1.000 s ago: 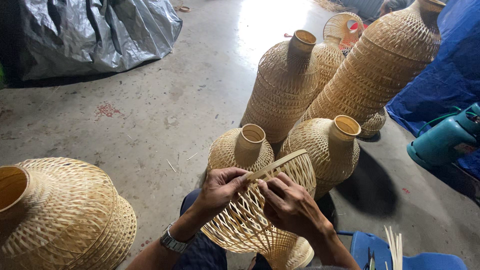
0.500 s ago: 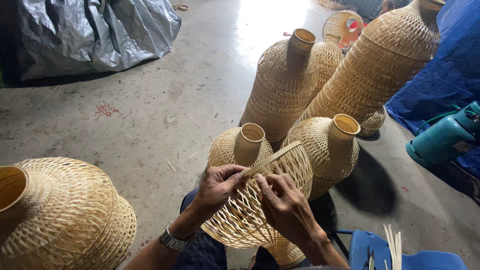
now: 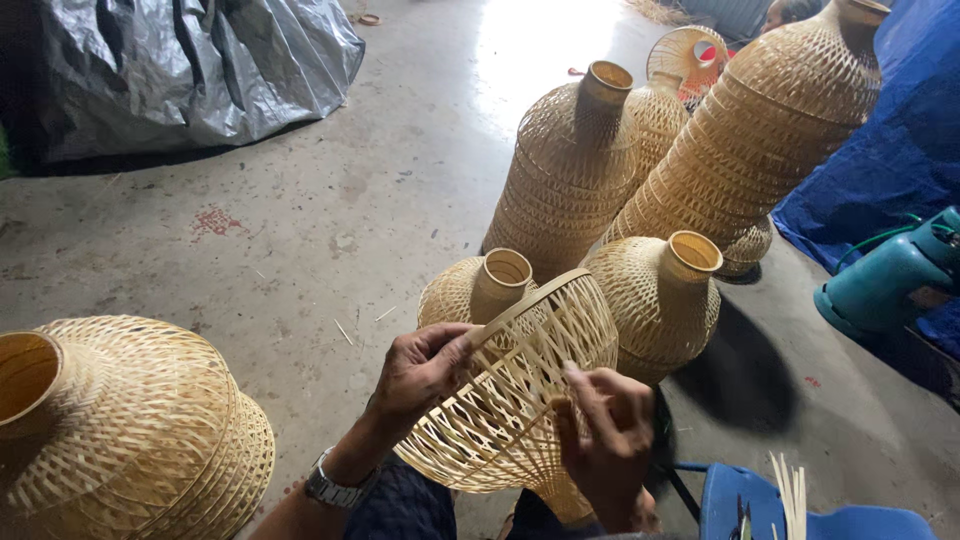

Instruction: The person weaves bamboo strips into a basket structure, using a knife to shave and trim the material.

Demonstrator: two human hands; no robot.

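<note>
Bamboo lampshade point(image 3: 510, 400), half-woven, is up off the floor between both hands, close in front of the person's body.

Going left to right: way off to the left of the hands there's a stack of finished shades point(image 3: 120, 430) lying on its side on the concrete floor point(image 3: 330, 230). Left hand point(image 3: 425, 370), wristwatch point(image 3: 330, 490) on that wrist, is closed on the flat rim band with thumb and fingers pinching it. Right hand point(image 3: 605, 435) is curled against the open weave lower down, fingers pressed onto the strips, though I can't tell if it's actually gripping one or just bracing. So hands apart, both on the shade.

Just beyond the hands stand two small necked shades point(image 3: 655, 300), and behind those two tall stacks point(image 3: 570, 170), the right one leaning. Far right there's a teal tool point(image 3: 885, 285) by a blue tarp point(image 3: 890, 150), and a blue stool point(image 3: 800, 515) with thin bamboo slivers point(image 3: 790, 490) right of the right hand.

My take on doing this bit well: keep the rim pinched firm so the band doesn't spring, and work the loose strips evenly with the other hand so the spacing stays regular.

Orientation: the long axis runs diagonally, wide rim tilted up and away to the right, narrow end pointing down toward the lap.
</note>
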